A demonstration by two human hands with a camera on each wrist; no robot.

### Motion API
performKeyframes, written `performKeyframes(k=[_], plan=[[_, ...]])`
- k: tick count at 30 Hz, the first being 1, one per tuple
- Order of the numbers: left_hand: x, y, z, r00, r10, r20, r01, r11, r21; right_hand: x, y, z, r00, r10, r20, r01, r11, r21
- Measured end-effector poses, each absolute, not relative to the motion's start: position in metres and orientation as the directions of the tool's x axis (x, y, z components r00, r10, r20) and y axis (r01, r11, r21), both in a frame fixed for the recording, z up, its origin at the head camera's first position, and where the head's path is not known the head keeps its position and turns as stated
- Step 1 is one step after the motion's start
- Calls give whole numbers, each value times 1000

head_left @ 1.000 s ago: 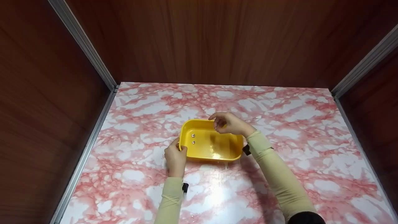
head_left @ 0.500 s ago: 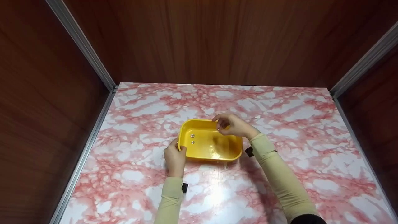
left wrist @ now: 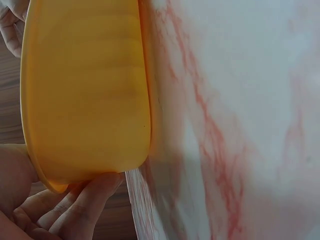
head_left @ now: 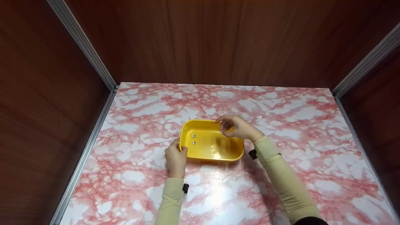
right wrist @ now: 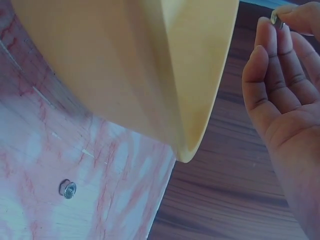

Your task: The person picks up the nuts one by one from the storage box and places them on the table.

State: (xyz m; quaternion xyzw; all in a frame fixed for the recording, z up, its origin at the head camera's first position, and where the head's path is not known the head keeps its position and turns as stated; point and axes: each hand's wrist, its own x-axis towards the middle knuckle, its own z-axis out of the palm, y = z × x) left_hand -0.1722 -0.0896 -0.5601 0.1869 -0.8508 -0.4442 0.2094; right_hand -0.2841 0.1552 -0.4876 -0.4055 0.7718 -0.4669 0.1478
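A yellow rectangular plastic bin (head_left: 203,150) stands on the marbled table. My left hand (head_left: 175,160) grips its left end, thumb over the rim and fingers against the outside wall, as the left wrist view shows. Over the bin's right half, my right hand (head_left: 240,127) pinches a small silver flange nut (right wrist: 276,20) between thumb and fingertips, above the rim. Inside at the left, two similar small metal nuts (head_left: 193,136) lie on the bin floor. Another flange nut (right wrist: 68,189) rests on the table beside the bin in the right wrist view.
The pink-and-white marbled tabletop (head_left: 150,125) extends around the bin on all sides. Dark wood panels (head_left: 218,43) stand behind and at both sides, with grey metal rails (head_left: 90,50) along their corners.
My right hand has shifted slightly right and toward me over the bin, still pinching the nut. The left hand and the bin have stayed in place.
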Motion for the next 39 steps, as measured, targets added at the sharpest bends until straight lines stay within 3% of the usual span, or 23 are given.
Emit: performKeyframes(k=[6,18,28,39], plan=[[-173,-90,-560,-841,-504,197,-132,545,828,-275,158,-472,-598,-780,186,-485,167,-858],[-172,-90,-559,-845,-499,193,-127,537,834,-288,171,-497,-639,-750,171,-494,230,-839],[-171,-90,-559,-851,-493,184,-113,513,851,-272,171,-468,-616,-772,156,-456,189,-870],[-172,-89,-559,-851,-494,178,-119,512,851,-272,182,-465,-631,-760,158,-463,205,-862]])
